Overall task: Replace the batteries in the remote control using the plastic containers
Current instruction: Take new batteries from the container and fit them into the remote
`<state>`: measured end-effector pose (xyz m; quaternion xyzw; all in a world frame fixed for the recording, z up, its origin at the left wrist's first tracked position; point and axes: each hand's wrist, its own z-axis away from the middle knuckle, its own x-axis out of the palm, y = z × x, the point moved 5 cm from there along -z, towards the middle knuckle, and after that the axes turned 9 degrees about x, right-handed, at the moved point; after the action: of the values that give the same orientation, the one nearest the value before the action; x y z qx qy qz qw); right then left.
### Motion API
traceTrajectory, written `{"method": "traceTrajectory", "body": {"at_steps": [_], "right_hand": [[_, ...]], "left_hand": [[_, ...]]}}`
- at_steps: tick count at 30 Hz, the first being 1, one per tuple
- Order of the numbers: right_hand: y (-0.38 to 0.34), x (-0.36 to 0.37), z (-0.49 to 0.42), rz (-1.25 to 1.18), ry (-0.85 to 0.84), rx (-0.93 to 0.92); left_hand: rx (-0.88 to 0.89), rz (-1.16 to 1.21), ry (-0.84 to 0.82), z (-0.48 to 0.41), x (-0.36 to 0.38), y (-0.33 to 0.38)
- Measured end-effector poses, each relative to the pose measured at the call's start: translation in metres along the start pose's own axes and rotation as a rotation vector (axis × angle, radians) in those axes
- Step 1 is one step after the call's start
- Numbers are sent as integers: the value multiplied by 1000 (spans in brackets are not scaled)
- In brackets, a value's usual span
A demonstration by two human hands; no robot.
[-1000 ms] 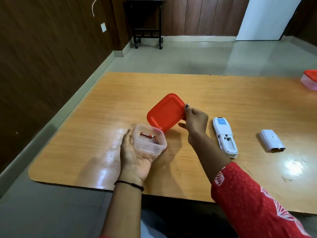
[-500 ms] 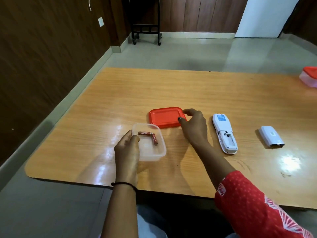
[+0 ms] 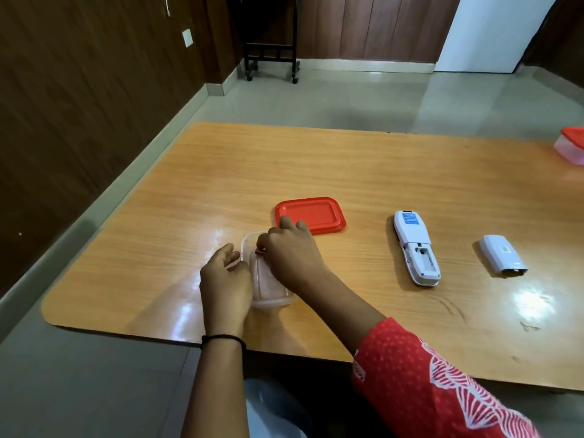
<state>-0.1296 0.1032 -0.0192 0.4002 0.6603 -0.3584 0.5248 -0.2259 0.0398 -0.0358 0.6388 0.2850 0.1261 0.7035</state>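
A clear plastic container (image 3: 272,294) stands on the wooden table (image 3: 347,165) near its front edge. My left hand (image 3: 226,286) grips the container's left wall. My right hand (image 3: 290,254) reaches down into it with curled fingers, and a reddish battery end shows at the thumb. The rest of the batteries is hidden under that hand. The red lid (image 3: 316,213) lies flat just behind the container. The white remote control (image 3: 414,245) lies face down to the right with its battery bay open and bare. Its loose cover (image 3: 501,254) lies further right.
A second clear container with a red lid (image 3: 573,148) sits at the table's far right edge. A dark wooden wall runs along the left, and a black stand on wheels (image 3: 271,58) is on the floor beyond the table.
My right hand set the red lid flat on the table, let it go and moved into the container. The container came down from my left palm onto the table.
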Motion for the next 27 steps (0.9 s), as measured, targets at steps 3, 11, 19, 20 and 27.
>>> {"method": "traceTrajectory", "body": {"at_steps": [3, 11, 19, 20, 27], "right_hand": [[5, -10, 6, -216, 58, 44], [153, -52, 88, -1175, 303, 582], [257, -52, 150, -1326, 417, 879], [260, -47, 150, -1349, 403, 886], [242, -25, 127, -1220, 324, 780]], "left_hand": [[140, -169, 64, 5, -1, 13], [641, -220, -137, 44, 78, 56], [656, -258, -683, 81, 186, 39], [670, -282, -720, 84, 194, 38], [743, -369, -773, 84, 220, 32]]}}
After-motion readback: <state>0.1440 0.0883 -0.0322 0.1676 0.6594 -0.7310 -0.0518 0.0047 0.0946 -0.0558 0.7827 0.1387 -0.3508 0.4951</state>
